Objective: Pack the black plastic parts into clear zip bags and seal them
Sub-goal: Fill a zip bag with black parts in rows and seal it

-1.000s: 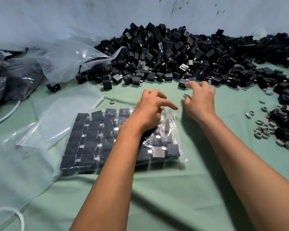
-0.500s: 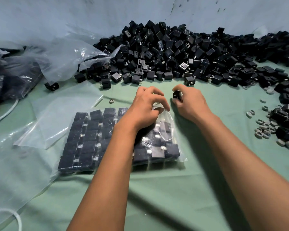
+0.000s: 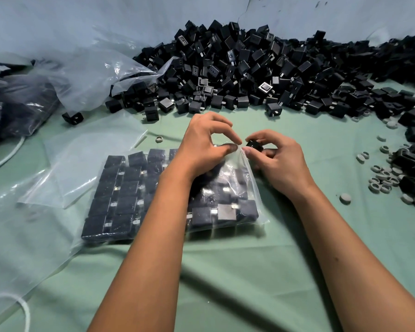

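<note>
A nearly full zip bag (image 3: 168,195) is lying on the green cloth (image 3: 225,271) as the left hand (image 3: 201,149) is pinching its mouth open and the right hand (image 3: 273,159) is gripping one more black part (image 3: 254,145) beside it; sealing is waiting, and a large heap (image 3: 249,68) behind the bag is remaining unpacked.

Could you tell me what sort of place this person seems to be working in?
Probably a small packing or assembly workshop. A huge heap of black plastic parts lies on a green cloth-covered table, a clear zip bag holds parts in neat rows, and loose grey rings lie nearby.
</note>
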Tool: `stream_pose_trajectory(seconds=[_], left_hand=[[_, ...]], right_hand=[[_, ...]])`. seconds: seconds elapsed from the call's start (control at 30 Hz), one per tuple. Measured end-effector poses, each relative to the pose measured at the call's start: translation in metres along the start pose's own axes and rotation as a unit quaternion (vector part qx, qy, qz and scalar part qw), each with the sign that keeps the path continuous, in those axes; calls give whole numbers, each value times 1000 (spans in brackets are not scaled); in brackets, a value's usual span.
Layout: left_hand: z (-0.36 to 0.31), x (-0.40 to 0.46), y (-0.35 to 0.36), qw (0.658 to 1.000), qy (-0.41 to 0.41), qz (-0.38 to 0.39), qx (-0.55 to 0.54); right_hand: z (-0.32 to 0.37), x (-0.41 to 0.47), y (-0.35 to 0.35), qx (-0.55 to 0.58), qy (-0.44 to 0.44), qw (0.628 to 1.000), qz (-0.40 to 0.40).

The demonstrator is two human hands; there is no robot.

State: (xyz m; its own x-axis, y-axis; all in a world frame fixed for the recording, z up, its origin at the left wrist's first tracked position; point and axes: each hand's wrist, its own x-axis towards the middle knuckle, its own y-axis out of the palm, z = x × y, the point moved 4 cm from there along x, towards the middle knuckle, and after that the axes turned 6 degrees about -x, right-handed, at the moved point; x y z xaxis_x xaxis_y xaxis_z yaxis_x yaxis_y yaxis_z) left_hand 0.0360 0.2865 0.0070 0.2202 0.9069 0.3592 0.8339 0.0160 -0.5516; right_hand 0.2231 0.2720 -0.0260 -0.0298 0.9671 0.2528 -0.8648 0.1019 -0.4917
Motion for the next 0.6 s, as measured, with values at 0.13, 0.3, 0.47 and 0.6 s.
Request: stream_pose_trajectory(seconds=[0.13, 0.3, 0.47, 0.6], left_hand=[[0, 0, -2, 1000, -7, -13, -11], [-2, 0, 1, 1000, -10, -7, -22], [-1, 0, -1, 999, -9, -15, -32], [-2, 0, -1, 999, -9, -17, -34]], right_hand=[[-6, 4, 4, -5, 6, 999, 51], [-10, 5, 2, 37, 23, 994, 97], [-1, 1, 9, 78, 14, 990, 117], [1, 0, 12, 73, 9, 992, 100]])
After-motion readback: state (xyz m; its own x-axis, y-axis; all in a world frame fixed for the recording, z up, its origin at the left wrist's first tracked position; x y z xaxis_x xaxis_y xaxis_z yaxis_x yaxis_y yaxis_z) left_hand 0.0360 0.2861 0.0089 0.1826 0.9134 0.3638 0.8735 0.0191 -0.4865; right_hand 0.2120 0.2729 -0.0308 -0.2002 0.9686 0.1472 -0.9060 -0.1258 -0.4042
